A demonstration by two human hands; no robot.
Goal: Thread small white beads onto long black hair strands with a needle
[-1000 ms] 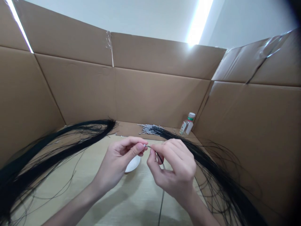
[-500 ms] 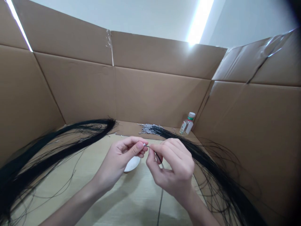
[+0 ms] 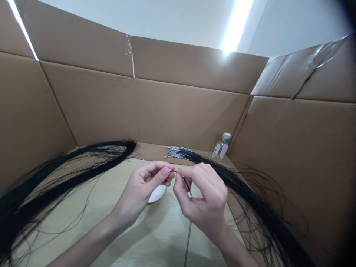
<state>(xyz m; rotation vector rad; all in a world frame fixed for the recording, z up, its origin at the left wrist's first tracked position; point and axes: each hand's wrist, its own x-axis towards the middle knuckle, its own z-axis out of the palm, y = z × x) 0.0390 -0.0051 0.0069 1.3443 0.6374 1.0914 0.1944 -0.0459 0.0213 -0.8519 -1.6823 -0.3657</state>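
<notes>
Between thumb and forefinger, my left hand (image 3: 146, 187) pinches a tiny white bead (image 3: 170, 170). My right hand (image 3: 204, 189) is closed on a thin black cord (image 3: 189, 226), gripped close to its end. That cord end meets the bead; whether it passes through is too small to tell. From my right hand the cord hangs down in two strands towards the bottom edge. Under my left hand a white dish (image 3: 158, 193) is partly hidden; what lies in it does not show.
To the left lies a bundle of black cords (image 3: 63, 185). On the right, another bundle (image 3: 250, 196) has beaded silvery-white ends (image 3: 178, 152). A small clear bottle (image 3: 221, 146) with a white cap stands in the back right corner. Cardboard walls (image 3: 191, 111) surround the table (image 3: 139, 237).
My right hand has shifted very slightly left, bringing the cord closer to the bead. My left hand stays nearly still, and the pinch on the bead is unchanged.
</notes>
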